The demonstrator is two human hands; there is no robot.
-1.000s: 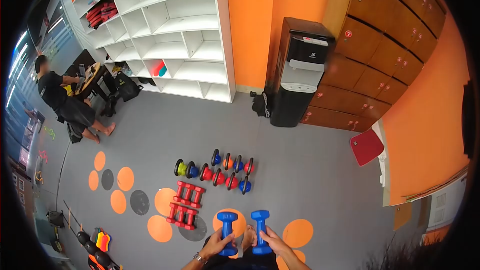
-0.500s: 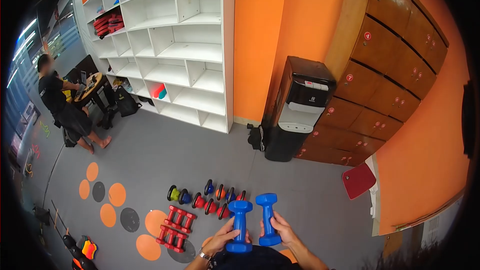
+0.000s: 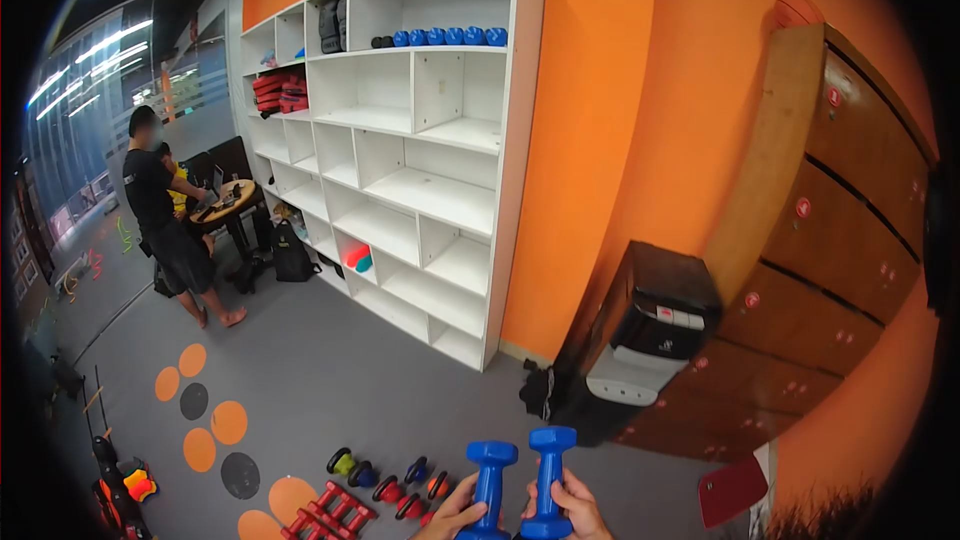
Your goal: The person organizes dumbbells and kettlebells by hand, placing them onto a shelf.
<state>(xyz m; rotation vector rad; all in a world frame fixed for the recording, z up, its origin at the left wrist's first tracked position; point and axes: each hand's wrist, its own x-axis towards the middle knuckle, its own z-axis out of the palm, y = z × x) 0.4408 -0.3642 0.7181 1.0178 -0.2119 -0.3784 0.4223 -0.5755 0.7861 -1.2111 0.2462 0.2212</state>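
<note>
Left hand (image 3: 456, 514) closed round one blue dumbbell (image 3: 489, 485), right hand (image 3: 578, 508) round second blue dumbbell (image 3: 548, 480); both off floor (image 3: 330, 380), not on shelving unit (image 3: 521, 140). Blue dumbbell row (image 3: 455, 36) up on unit; red dumbbells (image 3: 325, 517), kettlebells (image 3: 342, 463) on floor before it.

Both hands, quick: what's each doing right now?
Left hand: closed around a blue dumbbell.
Right hand: closed around another blue dumbbell.

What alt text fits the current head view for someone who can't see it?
The left hand and right hand each hold a blue dumbbell, side by side. Left of them, red dumbbells and kettlebells sit on gray flooring; behind stand white shelving, a water dispenser, wooden lockers and, far left, a person by a round table.
</note>
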